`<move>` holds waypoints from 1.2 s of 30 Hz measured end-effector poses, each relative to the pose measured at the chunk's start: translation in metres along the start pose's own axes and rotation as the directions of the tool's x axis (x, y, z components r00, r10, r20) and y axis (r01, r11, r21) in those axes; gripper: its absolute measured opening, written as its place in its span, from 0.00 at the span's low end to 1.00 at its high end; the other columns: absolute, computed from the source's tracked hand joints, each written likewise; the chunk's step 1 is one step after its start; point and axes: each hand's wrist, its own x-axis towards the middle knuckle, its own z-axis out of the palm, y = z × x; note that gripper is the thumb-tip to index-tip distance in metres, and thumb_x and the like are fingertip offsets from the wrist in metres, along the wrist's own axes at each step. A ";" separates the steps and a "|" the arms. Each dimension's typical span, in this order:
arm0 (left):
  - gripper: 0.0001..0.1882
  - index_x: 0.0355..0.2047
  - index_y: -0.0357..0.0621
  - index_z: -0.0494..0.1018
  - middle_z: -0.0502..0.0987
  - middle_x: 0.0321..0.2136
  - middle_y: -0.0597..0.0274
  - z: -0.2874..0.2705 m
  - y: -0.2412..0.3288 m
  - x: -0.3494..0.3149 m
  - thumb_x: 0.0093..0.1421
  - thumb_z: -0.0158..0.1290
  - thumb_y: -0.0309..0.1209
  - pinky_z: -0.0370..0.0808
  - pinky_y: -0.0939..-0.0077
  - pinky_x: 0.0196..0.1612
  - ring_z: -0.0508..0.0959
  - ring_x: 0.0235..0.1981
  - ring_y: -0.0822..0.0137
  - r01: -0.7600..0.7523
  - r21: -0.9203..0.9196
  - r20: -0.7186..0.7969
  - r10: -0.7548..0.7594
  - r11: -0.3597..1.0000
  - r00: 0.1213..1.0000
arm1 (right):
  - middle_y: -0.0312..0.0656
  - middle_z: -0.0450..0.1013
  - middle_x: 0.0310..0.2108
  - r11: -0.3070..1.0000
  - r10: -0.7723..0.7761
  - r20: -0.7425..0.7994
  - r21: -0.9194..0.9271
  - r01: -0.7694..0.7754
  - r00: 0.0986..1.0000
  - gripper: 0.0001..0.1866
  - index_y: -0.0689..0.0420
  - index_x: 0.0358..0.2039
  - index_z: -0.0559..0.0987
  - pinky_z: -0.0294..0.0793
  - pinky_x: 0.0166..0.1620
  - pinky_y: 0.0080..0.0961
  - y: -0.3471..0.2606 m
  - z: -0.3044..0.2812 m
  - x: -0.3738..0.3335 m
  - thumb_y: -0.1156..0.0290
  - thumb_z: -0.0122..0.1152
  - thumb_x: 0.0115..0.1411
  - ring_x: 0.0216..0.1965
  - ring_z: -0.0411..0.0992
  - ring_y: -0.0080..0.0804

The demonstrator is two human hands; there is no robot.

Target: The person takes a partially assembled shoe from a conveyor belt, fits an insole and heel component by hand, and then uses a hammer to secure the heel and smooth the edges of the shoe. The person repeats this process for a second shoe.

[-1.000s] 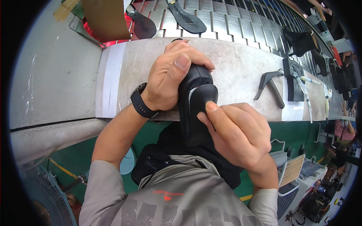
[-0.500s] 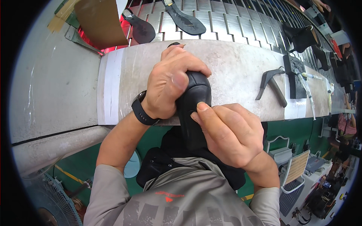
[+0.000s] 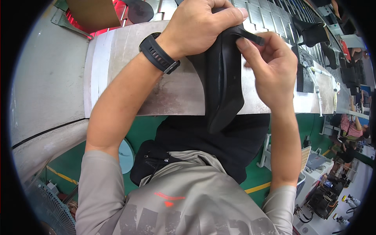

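Observation:
A black high-heeled boot [image 3: 232,78] is held on its side over the workbench edge, its toe pointing toward me and its slim heel toward the far right. My left hand [image 3: 199,27], with a black watch on the wrist, is closed round the far end of the boot near the top of the heel. The fingers of my right hand [image 3: 270,66] curl about the heel, thumb beneath it, slightly blurred. Part of the boot's shaft hangs below my left wrist.
The pale workbench [image 3: 168,94] runs across in front of me. A dark block [image 3: 303,74] with thin pale tubes [image 3: 314,80] lies at its right. Beyond are a slatted metal conveyor [image 3: 274,19], a black sole [image 3: 140,11] and another black boot [image 3: 311,33]. A fan [image 3: 51,207] stands lower left.
The boot has been turned so its heel shows and its toe points at me. Both hands moved farther away, the right from the boot's side to its heel. The hammer is now out of sight.

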 end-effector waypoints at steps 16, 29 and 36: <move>0.07 0.35 0.38 0.81 0.80 0.24 0.51 0.006 -0.020 0.005 0.61 0.59 0.30 0.75 0.63 0.26 0.81 0.24 0.55 -0.629 0.553 0.095 0.709 0.546 0.699 | 0.29 0.68 0.14 0.893 0.429 0.512 -0.367 -0.261 0.744 0.26 0.59 0.22 0.77 0.60 0.18 0.16 -0.027 -0.020 0.018 0.52 0.65 0.72 0.15 0.64 0.13; 0.20 0.37 0.33 0.81 0.81 0.27 0.44 0.019 -0.016 -0.005 0.65 0.61 0.43 0.77 0.64 0.37 0.82 0.30 0.53 -0.230 0.087 -0.101 0.238 0.969 0.966 | 0.30 0.66 0.13 0.870 0.429 0.423 -0.433 -0.238 0.798 0.29 0.59 0.19 0.76 0.61 0.19 0.16 -0.026 -0.017 0.012 0.50 0.68 0.69 0.16 0.65 0.14; 0.12 0.39 0.36 0.81 0.80 0.31 0.45 0.019 -0.034 0.002 0.65 0.57 0.34 0.77 0.59 0.34 0.81 0.30 0.47 -0.581 0.432 -0.045 0.660 0.690 0.750 | 0.32 0.68 0.12 0.881 0.469 0.466 -0.311 -0.358 0.750 0.28 0.59 0.18 0.75 0.63 0.19 0.16 -0.028 -0.021 0.006 0.52 0.73 0.65 0.15 0.66 0.15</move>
